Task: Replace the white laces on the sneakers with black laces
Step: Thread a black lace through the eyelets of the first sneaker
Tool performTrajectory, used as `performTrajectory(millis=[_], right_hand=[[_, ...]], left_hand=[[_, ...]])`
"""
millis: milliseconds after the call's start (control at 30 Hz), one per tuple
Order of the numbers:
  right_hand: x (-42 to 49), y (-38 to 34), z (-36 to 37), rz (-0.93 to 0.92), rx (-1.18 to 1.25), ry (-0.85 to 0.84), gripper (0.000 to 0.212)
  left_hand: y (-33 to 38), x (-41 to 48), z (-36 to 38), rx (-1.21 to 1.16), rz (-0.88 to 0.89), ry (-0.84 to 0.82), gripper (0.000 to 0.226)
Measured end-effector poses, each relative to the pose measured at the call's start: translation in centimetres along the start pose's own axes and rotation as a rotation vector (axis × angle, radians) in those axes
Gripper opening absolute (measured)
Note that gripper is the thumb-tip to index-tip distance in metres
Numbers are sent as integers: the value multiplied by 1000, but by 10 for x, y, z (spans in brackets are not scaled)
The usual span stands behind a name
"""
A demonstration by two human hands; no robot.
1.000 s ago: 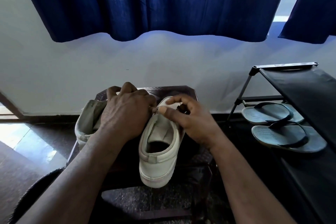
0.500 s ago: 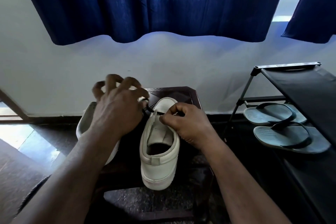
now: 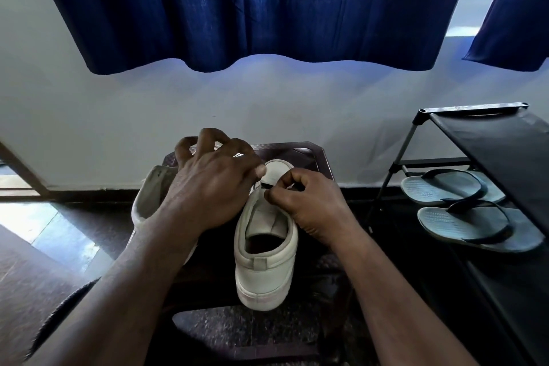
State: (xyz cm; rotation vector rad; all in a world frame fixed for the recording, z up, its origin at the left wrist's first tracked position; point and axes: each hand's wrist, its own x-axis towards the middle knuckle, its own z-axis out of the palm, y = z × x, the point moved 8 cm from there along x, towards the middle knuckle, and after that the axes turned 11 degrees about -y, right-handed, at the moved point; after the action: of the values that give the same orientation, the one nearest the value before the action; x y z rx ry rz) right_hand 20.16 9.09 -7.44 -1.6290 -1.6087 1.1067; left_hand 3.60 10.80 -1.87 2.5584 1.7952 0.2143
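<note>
Two hands are meeting over a white low-top leather sneaker [image 3: 264, 270]. The right hand [image 3: 315, 208] is pinching a thin black lace [image 3: 269, 185] above the tongue. The left hand [image 3: 214, 184] is curling its fingers, thumb against forefinger, its hold impossible to tell. That sneaker is standing on a dark brown stool [image 3: 303, 154], long axis running away from the person, toe toward the wall. One more white sneaker [image 3: 148, 199] is lying left, half hidden by the left forearm. Two grey flip-flops [image 3: 463, 223] are resting on a black shoe rack [image 3: 490, 140] at right.

Dark blue curtains [image 3: 252, 9] hang above a white wall [image 3: 89, 116]; daylight glares on the dark floor [image 3: 35, 261] at left, and a black shoe rack [image 3: 490, 140] stands right, holding grey flip-flops [image 3: 463, 223]
</note>
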Motion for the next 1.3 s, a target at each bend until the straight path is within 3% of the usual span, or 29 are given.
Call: performTrajectory(millis=[67, 267, 533, 667, 800, 900, 1100, 1300], right_hand=[[0, 0, 0, -1, -9, 2, 22], [0, 1, 1, -15, 10, 3, 24], [0, -1, 3, -32, -3, 8, 26], [-1, -2, 4, -15, -6, 12, 43], [-1, 0, 4, -14, -13, 15, 39], [0, 1, 4, -15, -7, 16, 45], [-1, -2, 1, -30, -66, 38, 45], [-4, -6, -1, -31, -81, 68, 53]], left_hand=[[-3, 1, 3, 9, -30, -38, 52], [-9, 0, 5, 31, -50, -65, 18], [-2, 1, 6, 97, -66, -54, 17], [-19, -4, -7, 50, -250, 40, 12], [-41, -11, -20, -1, -407, 133, 16], [-42, -9, -18, -13, -375, 100, 19], [-14, -3, -6, 19, -61, -5, 24], [-10, -1, -1, 36, -83, -20, 13]])
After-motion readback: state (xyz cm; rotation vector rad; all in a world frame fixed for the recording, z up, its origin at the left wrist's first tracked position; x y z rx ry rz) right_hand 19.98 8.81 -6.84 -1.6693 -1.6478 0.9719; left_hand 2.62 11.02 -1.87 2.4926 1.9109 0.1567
